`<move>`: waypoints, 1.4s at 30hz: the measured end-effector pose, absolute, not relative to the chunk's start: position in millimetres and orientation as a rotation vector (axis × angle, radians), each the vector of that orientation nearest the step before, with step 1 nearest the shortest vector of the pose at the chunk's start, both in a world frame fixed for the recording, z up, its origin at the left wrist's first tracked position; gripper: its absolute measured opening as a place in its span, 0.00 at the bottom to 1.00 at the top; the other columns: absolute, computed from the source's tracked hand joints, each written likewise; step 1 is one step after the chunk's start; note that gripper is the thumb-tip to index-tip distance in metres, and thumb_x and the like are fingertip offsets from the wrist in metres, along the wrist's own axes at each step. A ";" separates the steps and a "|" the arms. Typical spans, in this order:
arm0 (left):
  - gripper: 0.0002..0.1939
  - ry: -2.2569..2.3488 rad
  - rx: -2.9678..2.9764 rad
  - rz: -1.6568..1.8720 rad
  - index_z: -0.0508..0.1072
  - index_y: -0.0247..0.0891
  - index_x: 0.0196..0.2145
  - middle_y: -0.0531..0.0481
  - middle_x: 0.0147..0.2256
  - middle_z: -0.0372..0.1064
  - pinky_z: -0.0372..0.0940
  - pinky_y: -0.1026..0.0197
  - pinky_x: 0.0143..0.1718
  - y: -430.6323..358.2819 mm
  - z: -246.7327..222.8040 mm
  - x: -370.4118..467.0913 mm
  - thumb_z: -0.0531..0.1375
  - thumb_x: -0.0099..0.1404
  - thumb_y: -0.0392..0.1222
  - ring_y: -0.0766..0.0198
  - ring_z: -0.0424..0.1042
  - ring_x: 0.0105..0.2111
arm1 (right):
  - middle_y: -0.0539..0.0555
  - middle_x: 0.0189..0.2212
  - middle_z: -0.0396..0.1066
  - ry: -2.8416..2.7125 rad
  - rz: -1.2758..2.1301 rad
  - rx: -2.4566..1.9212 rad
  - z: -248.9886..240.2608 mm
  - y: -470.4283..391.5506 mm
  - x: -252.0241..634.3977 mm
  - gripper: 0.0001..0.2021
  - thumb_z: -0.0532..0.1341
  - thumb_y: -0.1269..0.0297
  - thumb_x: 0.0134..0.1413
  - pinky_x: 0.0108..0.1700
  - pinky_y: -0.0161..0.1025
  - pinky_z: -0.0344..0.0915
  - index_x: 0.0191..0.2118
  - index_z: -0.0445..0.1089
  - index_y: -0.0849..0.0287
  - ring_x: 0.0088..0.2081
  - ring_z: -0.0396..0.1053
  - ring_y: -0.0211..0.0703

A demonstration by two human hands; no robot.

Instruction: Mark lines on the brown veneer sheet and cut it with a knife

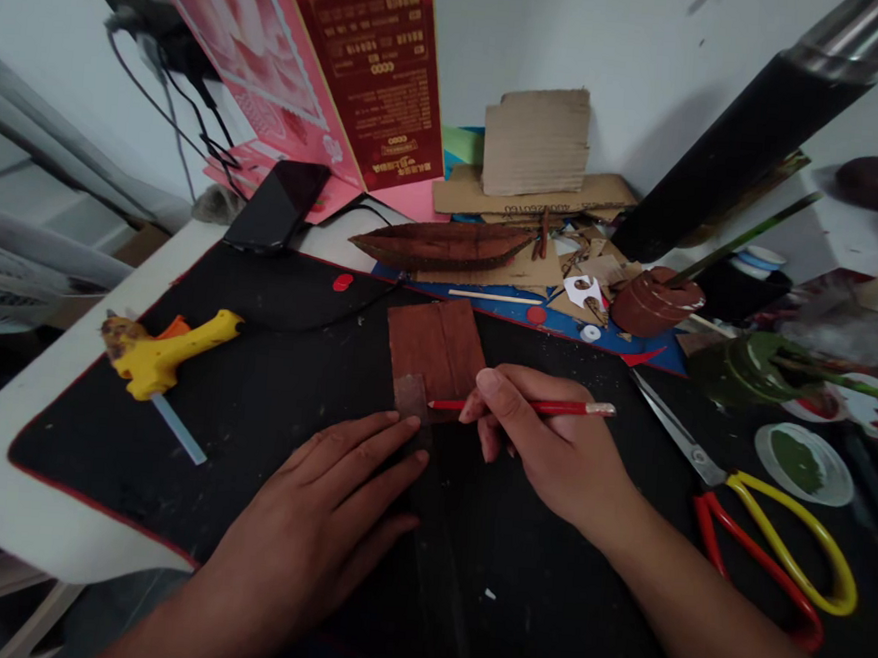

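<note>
My left hand [313,506] lies flat, its fingers stretched out and slightly apart, with the fingertips on a clear ruler [411,395]. My right hand [551,442] pinches a red pencil [573,409] between thumb and fingers, its tip beside the ruler's right edge; I can't tell whether it touches the surface. The brown card [438,344] lies on the black mat [277,378] just ahead of my hands, and the ruler's end overlaps its near left corner. Beyond the card sits a brown boat shape [445,244], in front of an upright piece of cardboard [536,140]. A yellow glue gun [162,355] lies well off to my left, with a phone [278,208] farther back. Scissors [711,470] with one red and one yellow handle lie to my right, blades towards a brown jar [655,306].
</note>
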State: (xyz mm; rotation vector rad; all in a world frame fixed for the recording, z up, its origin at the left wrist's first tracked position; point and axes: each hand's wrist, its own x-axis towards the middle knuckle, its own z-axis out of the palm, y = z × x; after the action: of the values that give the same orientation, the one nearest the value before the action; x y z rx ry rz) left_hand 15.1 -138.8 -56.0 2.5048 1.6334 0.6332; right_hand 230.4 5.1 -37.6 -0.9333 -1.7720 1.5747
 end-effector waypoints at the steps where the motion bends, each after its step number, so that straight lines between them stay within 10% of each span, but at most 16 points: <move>1: 0.16 1.634 2.506 0.635 0.74 0.38 0.63 0.43 0.66 0.72 0.70 0.46 0.63 -138.6 -56.1 15.0 0.58 0.81 0.41 0.50 0.70 0.66 | 0.46 0.20 0.71 -1.762 1.581 -0.932 -37.7 5.1 230.3 0.23 0.59 0.49 0.78 0.28 0.36 0.60 0.32 0.77 0.57 0.23 0.69 0.35; 42: 0.17 1.638 2.507 0.647 0.76 0.38 0.62 0.42 0.65 0.74 0.72 0.47 0.62 -138.4 -54.3 15.7 0.59 0.80 0.41 0.49 0.72 0.65 | 0.46 0.20 0.71 -1.730 1.597 -0.927 -35.3 5.6 228.5 0.22 0.59 0.50 0.77 0.26 0.36 0.60 0.33 0.78 0.57 0.23 0.68 0.36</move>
State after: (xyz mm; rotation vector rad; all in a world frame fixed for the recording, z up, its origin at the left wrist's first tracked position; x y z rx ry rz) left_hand 15.7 -138.4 -54.3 2.5072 1.6383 0.6471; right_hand 228.5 5.6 -35.3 -0.9269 -1.7300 1.5969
